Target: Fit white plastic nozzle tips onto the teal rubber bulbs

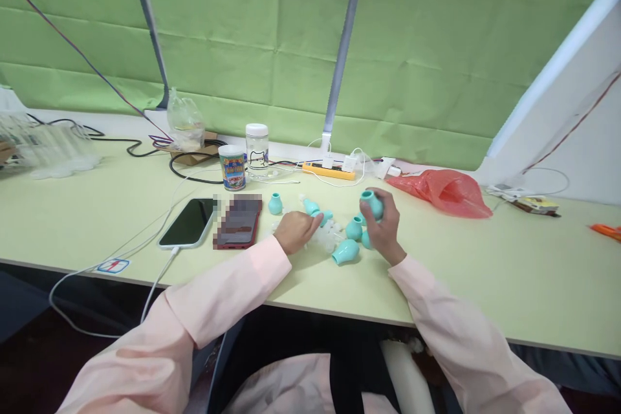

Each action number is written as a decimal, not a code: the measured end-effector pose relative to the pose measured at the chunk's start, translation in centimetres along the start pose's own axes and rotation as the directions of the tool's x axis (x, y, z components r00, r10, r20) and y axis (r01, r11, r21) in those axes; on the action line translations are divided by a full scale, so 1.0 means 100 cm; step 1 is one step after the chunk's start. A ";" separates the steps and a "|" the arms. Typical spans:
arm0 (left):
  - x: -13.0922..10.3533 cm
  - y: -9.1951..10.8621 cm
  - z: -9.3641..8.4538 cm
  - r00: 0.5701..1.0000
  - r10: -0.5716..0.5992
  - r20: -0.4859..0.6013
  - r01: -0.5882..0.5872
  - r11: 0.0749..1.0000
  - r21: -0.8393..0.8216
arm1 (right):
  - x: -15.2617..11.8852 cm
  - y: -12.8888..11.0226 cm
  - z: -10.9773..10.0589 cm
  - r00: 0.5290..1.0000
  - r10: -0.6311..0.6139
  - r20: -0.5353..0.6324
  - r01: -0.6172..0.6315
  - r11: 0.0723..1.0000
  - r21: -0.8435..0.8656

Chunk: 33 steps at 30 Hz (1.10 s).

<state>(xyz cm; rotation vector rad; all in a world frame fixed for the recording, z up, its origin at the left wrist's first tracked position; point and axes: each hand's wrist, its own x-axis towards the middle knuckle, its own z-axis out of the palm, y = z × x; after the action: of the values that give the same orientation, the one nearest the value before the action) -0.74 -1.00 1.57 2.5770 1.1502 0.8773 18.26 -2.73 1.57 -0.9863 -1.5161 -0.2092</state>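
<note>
My right hand (385, 226) is wrapped round a turquoise bulb-shaped piece (369, 199), its round open mouth tilted up. My left hand (295, 233) is closed low over the table, thumb pointing right; whatever its fingers grip is hidden. Between the hands lie small translucent white pieces (328, 238). Several more turquoise pieces of the same kind are about them: one lies on its side (345, 252) at the front, while another stands upright (354, 229) near my right hand. A further one stands apart (275, 204) beyond my left hand.
Left of my hands lie a red-cased phone (239, 222) and a phone on a white cable (189, 222). Behind stand a printed cup (233, 168), a white-lidded jar (257, 149) and a yellow power strip (328, 171). A red plastic bag (441, 193) lies at the right.
</note>
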 end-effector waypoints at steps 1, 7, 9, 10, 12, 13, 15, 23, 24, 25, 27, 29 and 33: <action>-0.001 0.001 0.000 0.998 0.050 0.027 -0.054 0.985 0.165 | 0.006 0.005 -0.002 0.997 0.080 0.015 -0.080 0.997 0.022; -0.001 0.002 0.008 0.969 0.100 0.227 -0.207 0.833 0.514 | 0.027 0.047 -0.011 0.964 0.240 0.111 -0.231 0.969 -0.087; -0.001 0.000 0.011 0.966 0.078 0.247 -0.201 0.828 0.524 | 0.028 0.053 -0.011 0.956 0.258 0.141 -0.239 0.961 -0.142; 0.000 -0.001 0.012 0.965 0.062 0.256 -0.191 0.833 0.519 | 0.028 0.054 -0.010 0.952 0.256 0.169 -0.231 0.961 -0.152; 0.000 -0.001 0.012 0.961 0.026 0.277 -0.167 0.850 0.500 | 0.026 0.052 -0.007 0.938 0.233 0.257 -0.204 0.970 -0.134; 0.000 0.000 0.011 0.958 0.011 0.288 -0.157 0.858 0.489 | 0.024 0.051 -0.006 0.926 0.221 0.306 -0.193 0.974 -0.119; 0.001 0.001 0.009 0.951 -0.009 0.308 -0.144 0.871 0.469 | 0.021 0.049 -0.003 0.894 0.214 0.393 -0.184 0.976 -0.115; -0.001 -0.001 0.008 0.970 0.020 0.243 -0.113 0.920 0.375 | 0.017 0.057 0.001 0.803 0.300 0.515 -0.201 0.950 -0.239; 0.002 -0.002 0.006 0.979 0.046 0.198 -0.115 0.930 0.350 | 0.017 0.056 0.000 0.801 0.297 0.519 -0.196 0.950 -0.241; 0.005 -0.004 0.004 0.987 0.070 0.142 -0.113 0.941 0.320 | 0.017 0.055 0.000 0.801 0.293 0.522 -0.188 0.951 -0.245; 0.017 -0.006 -0.003 0.995 0.102 0.024 -0.104 0.958 0.268 | 0.018 0.053 0.000 0.803 0.278 0.527 -0.162 0.953 -0.256; 0.033 -0.009 -0.007 0.991 0.125 -0.045 -0.108 0.955 0.275 | 0.018 0.051 -0.001 0.804 0.262 0.534 -0.124 0.952 -0.281; 0.063 -0.016 -0.001 0.992 0.110 0.061 -0.125 0.878 0.461 | 0.018 0.050 0.000 0.809 0.251 0.531 -0.059 0.934 -0.351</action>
<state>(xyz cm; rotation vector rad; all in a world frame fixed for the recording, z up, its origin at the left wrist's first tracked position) 1.49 4.64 3.81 3.0580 1.3441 0.6346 21.86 1.12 1.13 -1.5294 -1.9700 -0.0343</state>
